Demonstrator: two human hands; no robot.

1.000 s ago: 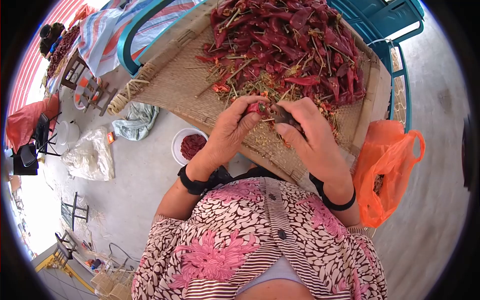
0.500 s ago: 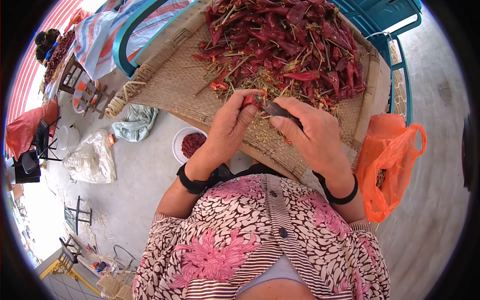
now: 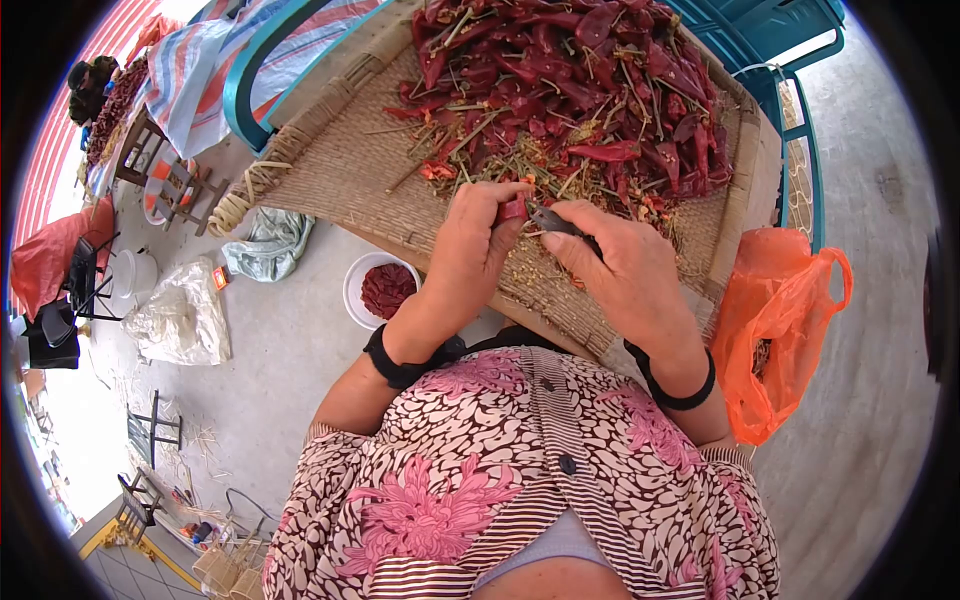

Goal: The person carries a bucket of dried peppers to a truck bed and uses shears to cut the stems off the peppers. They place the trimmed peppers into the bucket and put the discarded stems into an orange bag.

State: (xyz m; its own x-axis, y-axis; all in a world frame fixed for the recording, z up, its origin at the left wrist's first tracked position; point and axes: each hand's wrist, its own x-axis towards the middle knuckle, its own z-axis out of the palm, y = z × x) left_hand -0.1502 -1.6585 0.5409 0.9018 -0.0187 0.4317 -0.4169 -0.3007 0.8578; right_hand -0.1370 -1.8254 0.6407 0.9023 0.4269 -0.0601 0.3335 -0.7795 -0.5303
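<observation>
Over the near edge of a woven tray (image 3: 340, 165), my left hand (image 3: 470, 250) is closed on a red chili pepper (image 3: 512, 211), held between thumb and fingers. Close on its right, my right hand (image 3: 625, 275) grips a small dark tool (image 3: 552, 222), whose tip is beside the pepper's end. The tool's exact shape is partly hidden by my fingers. Behind both hands lies a heap of dried red peppers (image 3: 570, 80), with loose stems and yellow seeds along its near side.
A white bowl of red peppers (image 3: 386, 290) is below the tray on the left. An orange plastic bag (image 3: 775, 340) hangs at the right. Teal metal rails (image 3: 245, 95) border the tray. A person (image 3: 90, 90), stools and plastic bags are farther left.
My left hand has turned slightly, and the pepper's end now faces differently beside the tool. My left wrist has shifted a little right. My right hand is nearly unmoved.
</observation>
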